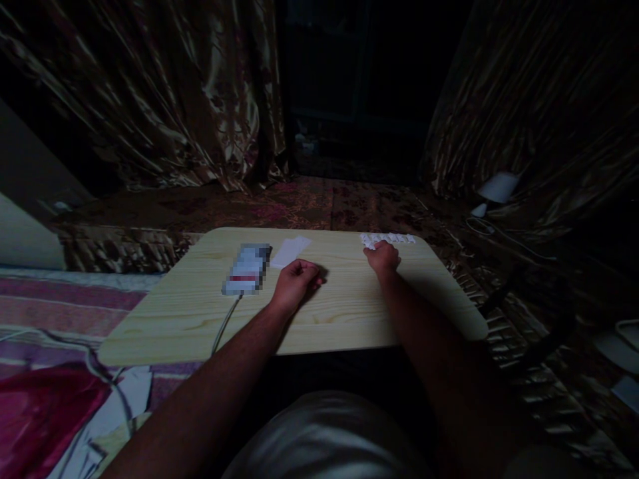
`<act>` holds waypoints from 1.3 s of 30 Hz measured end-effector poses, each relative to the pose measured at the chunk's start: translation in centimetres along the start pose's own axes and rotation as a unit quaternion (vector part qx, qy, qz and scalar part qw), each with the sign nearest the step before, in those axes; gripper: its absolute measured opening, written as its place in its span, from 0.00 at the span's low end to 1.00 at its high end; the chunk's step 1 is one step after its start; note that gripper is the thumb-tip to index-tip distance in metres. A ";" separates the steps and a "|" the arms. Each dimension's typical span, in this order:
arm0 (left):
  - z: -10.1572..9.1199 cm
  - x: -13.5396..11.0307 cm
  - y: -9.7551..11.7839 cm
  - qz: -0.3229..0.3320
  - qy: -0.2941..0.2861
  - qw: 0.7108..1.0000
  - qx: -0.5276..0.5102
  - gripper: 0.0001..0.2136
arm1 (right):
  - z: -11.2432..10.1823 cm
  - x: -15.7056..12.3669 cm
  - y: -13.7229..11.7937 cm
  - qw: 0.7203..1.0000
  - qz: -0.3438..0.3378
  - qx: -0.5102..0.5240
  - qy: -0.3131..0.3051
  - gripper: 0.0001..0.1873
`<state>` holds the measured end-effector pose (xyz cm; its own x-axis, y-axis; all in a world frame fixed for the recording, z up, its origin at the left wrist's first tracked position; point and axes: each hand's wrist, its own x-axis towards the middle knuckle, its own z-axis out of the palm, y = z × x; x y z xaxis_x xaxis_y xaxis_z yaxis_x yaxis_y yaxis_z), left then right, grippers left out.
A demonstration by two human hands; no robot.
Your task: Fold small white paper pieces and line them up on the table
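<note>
Hands: two, both the person's own, both sitting on the one table (349, 313), a pale wood top with rounded corners.
Left hand (295, 279): it's resting near the middle of the table, fingers curled into a loose fist. Can't tell if anything's inside it.
Right hand (383, 256): it's reaching to the far edge with the knuckles facing the camera and the fingertips touching the near left end of the white strip. Honestly can't tell whether it's pinching the strip or just lying on it.
White strip (394, 238): one row of small white pieces is running along the far edge of the table. They're too small and dim to count properly.
White paper (290, 251): it's lying flat just beyond the left hand. It looks like one sheet, maybe two overlapping, hard to say.
Blurred box (247, 269): one, sitting left of the paper and close to the left hand.
Cable (225, 324): one, trailing from the box off the near edge.
Curtains: two shiny patterned ones are hanging, one on the left (164, 100) and one on the right (524, 100).
</note>
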<state>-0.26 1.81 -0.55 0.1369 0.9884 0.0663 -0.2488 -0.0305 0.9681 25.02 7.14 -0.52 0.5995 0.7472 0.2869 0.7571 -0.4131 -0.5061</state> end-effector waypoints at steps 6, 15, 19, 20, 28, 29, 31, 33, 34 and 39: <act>0.1 0.0 0.1 -0.011 0.008 1.000 -0.010 0.12 | 0.4 0.7 -0.3 1.000 0.009 -0.019 -0.015 0.20; 0.0 0.0 0.0 -0.011 0.004 1.000 0.013 0.12 | 0.4 0.6 0.0 1.000 -0.001 -0.026 -0.014 0.23; 0.0 0.1 -0.2 -0.005 0.002 1.000 0.015 0.12 | 0.4 0.4 0.2 1.000 -0.004 -0.025 -0.017 0.22; -0.1 0.1 -0.2 -0.005 0.001 1.000 0.013 0.12 | 0.4 0.4 0.2 1.000 -0.005 -0.026 -0.016 0.22; 0.1 0.1 -0.3 -0.006 0.004 1.000 0.001 0.12 | 0.7 0.4 0.3 0.999 -0.012 -0.038 -0.009 0.19; 0.1 0.1 -0.3 -0.006 0.004 1.000 0.007 0.12 | 0.7 0.4 0.3 0.999 -0.012 -0.041 -0.008 0.19; 0.0 0.1 -0.3 -0.004 0.001 1.000 0.018 0.12 | 0.8 0.3 0.2 0.999 -0.012 -0.045 -0.005 0.19; 0.0 0.1 -0.3 -0.002 -0.001 1.000 0.025 0.13 | 0.8 0.3 0.2 0.999 -0.013 -0.048 -0.005 0.19; 0.0 0.1 -0.4 -0.002 -0.002 1.000 0.026 0.13 | 0.8 0.3 0.2 0.999 -0.013 -0.049 -0.006 0.19; 0.0 0.2 -0.5 0.003 -0.004 1.000 0.023 0.13 | 0.6 0.3 0.1 0.999 -0.006 -0.052 -0.016 0.19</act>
<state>-0.15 2.02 -1.05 0.1425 0.9871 0.0731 -0.2050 -0.0428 0.9778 25.12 7.61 -0.99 0.5831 0.7678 0.2653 0.7877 -0.4547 -0.4156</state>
